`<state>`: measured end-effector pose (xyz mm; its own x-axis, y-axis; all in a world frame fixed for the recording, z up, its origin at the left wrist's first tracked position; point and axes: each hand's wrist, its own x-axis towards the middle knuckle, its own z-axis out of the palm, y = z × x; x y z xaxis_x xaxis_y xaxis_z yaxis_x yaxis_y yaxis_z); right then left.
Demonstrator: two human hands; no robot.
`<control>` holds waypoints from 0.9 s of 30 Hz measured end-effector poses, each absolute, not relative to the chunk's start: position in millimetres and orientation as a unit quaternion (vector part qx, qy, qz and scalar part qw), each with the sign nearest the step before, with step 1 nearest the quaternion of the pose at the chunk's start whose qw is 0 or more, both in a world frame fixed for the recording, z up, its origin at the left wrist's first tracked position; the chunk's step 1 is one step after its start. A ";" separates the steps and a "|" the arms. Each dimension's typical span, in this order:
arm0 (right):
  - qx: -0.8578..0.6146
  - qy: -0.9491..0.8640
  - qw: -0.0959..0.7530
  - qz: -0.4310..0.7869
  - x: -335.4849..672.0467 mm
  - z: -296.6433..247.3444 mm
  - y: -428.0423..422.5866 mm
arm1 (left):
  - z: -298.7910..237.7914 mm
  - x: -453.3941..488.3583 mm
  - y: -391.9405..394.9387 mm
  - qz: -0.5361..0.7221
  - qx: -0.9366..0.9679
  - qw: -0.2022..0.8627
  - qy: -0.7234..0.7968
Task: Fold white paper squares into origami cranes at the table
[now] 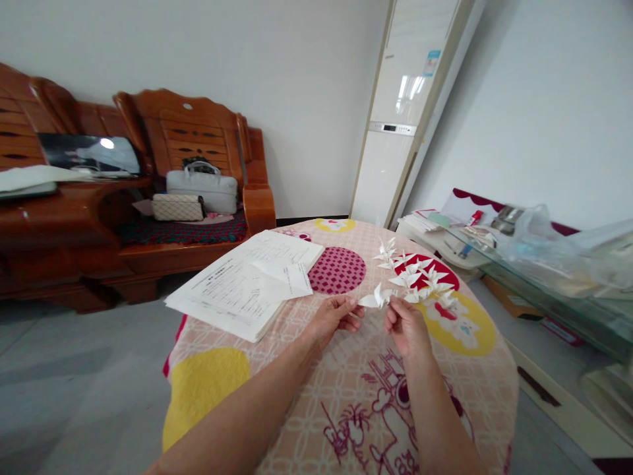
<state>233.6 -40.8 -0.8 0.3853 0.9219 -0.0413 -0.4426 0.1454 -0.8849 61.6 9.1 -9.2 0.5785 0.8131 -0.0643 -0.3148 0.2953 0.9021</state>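
a small white paper crane (374,298) sits just right of the frame's centre, held above the worktop (356,389) between both hands. the left hand (339,316) pinches its left end between thumb and fingertips, the other fingers curled under. the right hand (404,326) pinches the right end, fingers bunched together. both forearms come up from the bottom edge.

just behind the hands, toward the upper right, a heap of cranes (413,274) lies on the worktop, their wings overlapping; i cannot tell whether the held crane touches it. the worktop is round and covered by a pink cloth with yellow and red circles and a cartoon print.

left of centre a stack of printed papers (237,287) hangs a little over the worktop's edge, with a loose folded sheet (284,277) on top.

in the upper left a wooden bench (188,125) carries two containers: a grey bag (202,188), closed with its handles up, and a quilted purse (177,207) leaning just in front of it, also closed. nothing of their contents shows.

at the right edge a clear plastic bag (544,244) rests on a glass table (568,297); what is inside is too blurred to tell. a tall white air conditioner (395,132) stands in the corner at upper centre.
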 end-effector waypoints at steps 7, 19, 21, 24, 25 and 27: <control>-0.551 -0.254 0.743 0.283 301.8 1.1 -55.9 | -14.6 62.9 10.5 0.339 0.499 0.744 0.289; -0.652 -0.180 0.697 0.236 352.7 -28.9 -63.3 | -15.3 61.9 9.1 0.319 0.511 0.742 0.294; -0.658 -0.180 0.690 0.242 353.5 -29.0 -62.8 | -16.3 62.1 9.5 0.317 0.512 0.743 0.292; -0.666 -0.179 0.679 0.250 354.7 -28.0 -62.5 | -17.0 62.3 9.9 0.314 0.515 0.744 0.288; -0.669 -0.179 0.676 0.252 355.1 -27.6 -62.6 | -16.7 62.2 9.8 0.313 0.516 0.744 0.287; -0.675 -0.180 0.669 0.256 355.8 -26.9 -62.8 | -15.6 61.9 9.4 0.312 0.516 0.744 0.286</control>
<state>355.8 -62.8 -26.9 0.8045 0.5845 -0.1050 -0.0995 -0.0416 -0.9942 61.9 9.4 -15.6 0.6410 0.7606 -0.1032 -0.1698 0.2717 0.9473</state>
